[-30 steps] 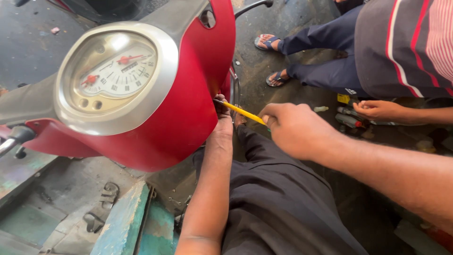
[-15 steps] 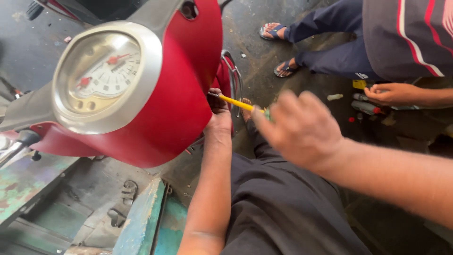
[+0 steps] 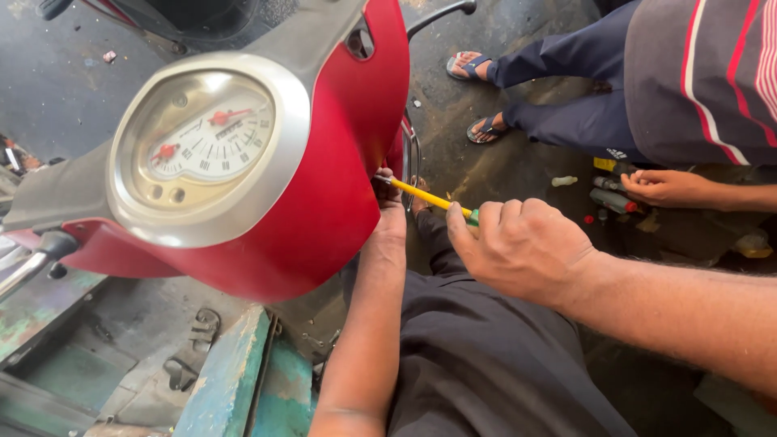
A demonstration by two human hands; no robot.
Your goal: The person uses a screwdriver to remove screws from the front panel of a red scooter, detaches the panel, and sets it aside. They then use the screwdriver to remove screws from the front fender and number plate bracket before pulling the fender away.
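Note:
A red scooter headlight cowl [image 3: 340, 186] with a round speedometer [image 3: 206, 146] fills the left of the view. My right hand [image 3: 522, 247] is closed around a screwdriver with a yellow shaft [image 3: 425, 197], whose tip points at the right side of the cowl. My left hand [image 3: 390, 198] reaches up behind the cowl's edge at the tip; its fingers are mostly hidden, so its hold is unclear. My dark trousers [image 3: 477, 356] lie below both arms.
Another person in a striped shirt [image 3: 704, 73] crouches at the upper right, one hand [image 3: 660, 186] by small bottles and tools [image 3: 611, 198] on the stained floor, sandalled feet [image 3: 477, 97] nearby. A teal metal frame [image 3: 227, 380] runs below the scooter. A handlebar lever [image 3: 441, 12] projects at top.
My right hand has shifted lower and to the right along the screwdriver, and the view has moved slightly. The screwdriver tip stays at the cowl's side with my left hand.

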